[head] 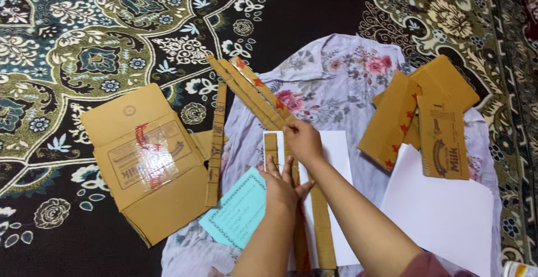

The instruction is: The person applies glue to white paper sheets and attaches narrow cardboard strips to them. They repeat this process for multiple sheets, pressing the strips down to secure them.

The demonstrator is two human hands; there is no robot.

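A flattened brown cardboard box point(148, 162) is laid on the carpet at the left, with a taped label panel point(148, 159) in red print. At the right, a brown carton piece point(444, 142) with dark print is seen

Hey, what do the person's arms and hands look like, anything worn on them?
Both forearms are bare. The left hand and right hand show no gloves, rings or watch that I can make out. A bit of dark reddish sleeve shows on the right arm at the bottom edge.
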